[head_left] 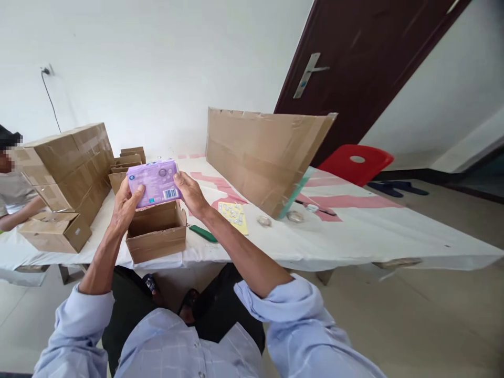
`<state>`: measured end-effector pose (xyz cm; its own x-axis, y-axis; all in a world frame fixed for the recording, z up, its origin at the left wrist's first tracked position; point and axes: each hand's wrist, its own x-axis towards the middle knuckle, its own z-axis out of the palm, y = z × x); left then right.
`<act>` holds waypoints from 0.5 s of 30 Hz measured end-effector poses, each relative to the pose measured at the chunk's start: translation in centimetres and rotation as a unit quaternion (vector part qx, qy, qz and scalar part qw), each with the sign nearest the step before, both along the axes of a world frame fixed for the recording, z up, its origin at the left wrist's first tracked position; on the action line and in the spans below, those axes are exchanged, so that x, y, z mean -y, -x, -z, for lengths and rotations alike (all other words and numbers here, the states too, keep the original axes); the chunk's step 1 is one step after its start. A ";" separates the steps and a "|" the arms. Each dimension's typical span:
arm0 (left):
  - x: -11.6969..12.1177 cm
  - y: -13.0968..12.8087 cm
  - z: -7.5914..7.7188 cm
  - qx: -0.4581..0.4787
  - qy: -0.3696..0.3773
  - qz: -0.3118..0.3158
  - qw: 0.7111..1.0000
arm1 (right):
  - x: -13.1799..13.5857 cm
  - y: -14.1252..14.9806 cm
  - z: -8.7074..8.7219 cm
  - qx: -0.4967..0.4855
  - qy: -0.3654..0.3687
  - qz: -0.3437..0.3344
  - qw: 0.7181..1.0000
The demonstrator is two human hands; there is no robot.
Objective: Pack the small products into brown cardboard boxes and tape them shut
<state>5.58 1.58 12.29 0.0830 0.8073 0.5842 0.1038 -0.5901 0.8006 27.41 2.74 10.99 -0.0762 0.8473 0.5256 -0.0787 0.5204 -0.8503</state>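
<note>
Between both hands I hold a purple plastic-wrapped pack (154, 184), with a barcode on the side facing me. My left hand (126, 202) grips its left edge, thumb pressed on the front. On the right edge, my right hand (191, 191) is closed around the corner. The pack hangs just above and behind an open cardboard box (156, 240) near the table's front edge. Inside, the part of the box I can see is bare cardboard. A green-handled tool (203, 233) lies right of the box, beside a yellow sheet (235, 216) with pale markings.
Stacked sealed cartons (74, 168) and a smaller carton (57, 231) stand at left, next to another person's arm (24, 214). A large cardboard panel (263, 157) stands across the middle. Tape rolls (295, 216) lie by its base. A red chair (356, 163) is behind the table (378, 231).
</note>
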 end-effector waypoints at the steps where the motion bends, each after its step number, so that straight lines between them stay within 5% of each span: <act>1: -1.2 0.0 0.0 0.005 0.008 0.007 1.000 | -1.1 0.1 0.1 0.000 0.014 -0.001 1.000; 8: -7.9 0.1 2.1 -0.005 0.143 0.030 0.989 | -6.5 0.0 2.1 -0.020 0.171 -0.051 0.984; 15: -10.1 0.1 4.4 -0.010 0.212 0.041 0.976 | -7.3 -0.3 4.3 -0.028 0.230 -0.077 0.970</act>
